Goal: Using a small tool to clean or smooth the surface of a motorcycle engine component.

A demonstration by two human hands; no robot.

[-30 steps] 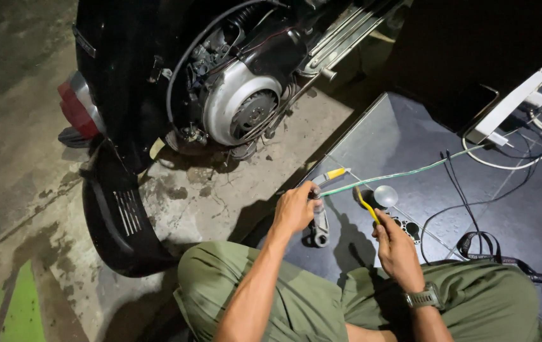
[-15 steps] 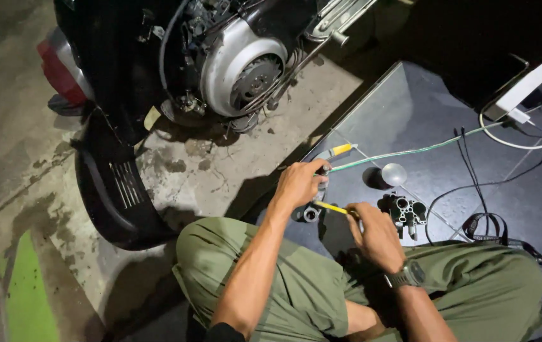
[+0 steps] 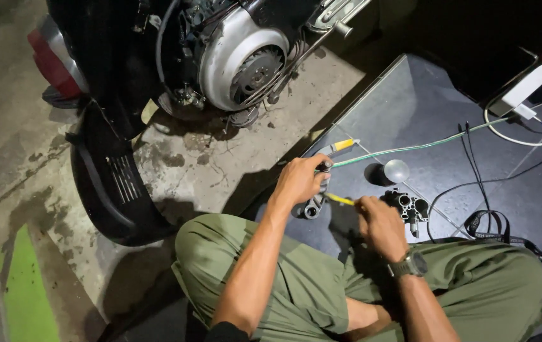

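I sit on the ground in green trousers beside a scooter's exposed engine (image 3: 239, 60). My left hand (image 3: 299, 179) is closed around a small metal part (image 3: 314, 204) held over a dark mat (image 3: 404, 107). My right hand (image 3: 378, 223), with a watch on the wrist, grips a thin yellow-handled tool (image 3: 339, 199) whose tip points at that metal part. A second yellow-handled tool (image 3: 340, 147) lies on the mat just beyond my left hand. A black multi-hole metal block (image 3: 408, 206) and a small silver bowl (image 3: 395, 170) rest right of my hands.
A detached black body panel (image 3: 109, 183) lies on the concrete at left, under the red tail light (image 3: 52, 60). A green cable (image 3: 423, 147), black wires (image 3: 473, 190) and a white power strip (image 3: 537, 79) cross the mat at right.
My right hand has moved left and closer to the left hand, bringing the yellow tool's tip to the metal part. The view has shifted nearer to the engine.
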